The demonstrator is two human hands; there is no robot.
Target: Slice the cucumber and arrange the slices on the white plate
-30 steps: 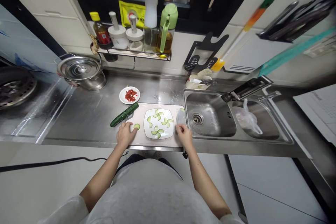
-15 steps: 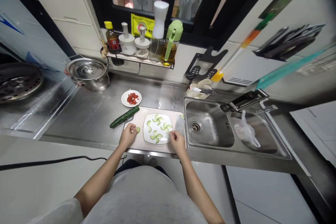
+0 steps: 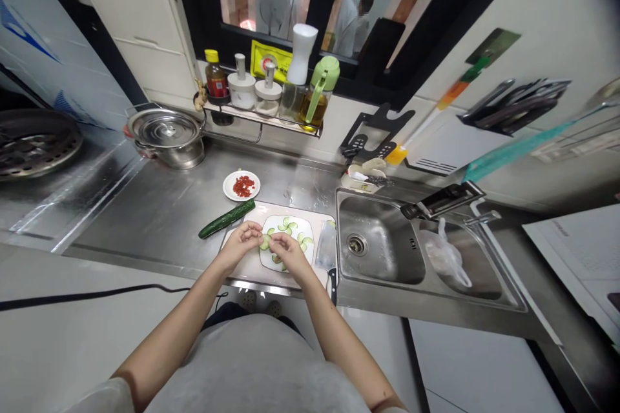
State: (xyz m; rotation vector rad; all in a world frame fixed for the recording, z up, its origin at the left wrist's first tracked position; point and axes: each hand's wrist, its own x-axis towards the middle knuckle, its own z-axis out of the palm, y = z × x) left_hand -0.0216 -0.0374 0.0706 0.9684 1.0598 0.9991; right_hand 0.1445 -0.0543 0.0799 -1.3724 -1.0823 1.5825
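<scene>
My left hand (image 3: pixel 242 242) and my right hand (image 3: pixel 289 253) meet over the left part of a white plate (image 3: pixel 310 254). Their fingertips are pinched on thin green cucumber slices (image 3: pixel 264 242), held between the two hands; how many is too small to tell. Other slices lie on the plate, fanned out in curved petal groups, partly covered by my right hand. Under the plate is a pale pink cutting board (image 3: pixel 250 275). A kitchen knife (image 3: pixel 332 281) rests along the board's right side, its handle toward me. Beyond my left hand lies a whole cucumber (image 3: pixel 227 219).
A small plate (image 3: pixel 227 195) of red bits stands behind the cucumber. To the right is a double sink (image 3: pixel 387 271) with a plastic bag (image 3: pixel 444 251). A lidded steel pot (image 3: pixel 169 139) is at the back left, and a seasoning rack (image 3: pixel 261 113) hangs on the wall.
My right hand has moved left from the plate's right edge to meet my left hand. My left hand has lifted its slice and shifted slightly right, over the plate's edge.
</scene>
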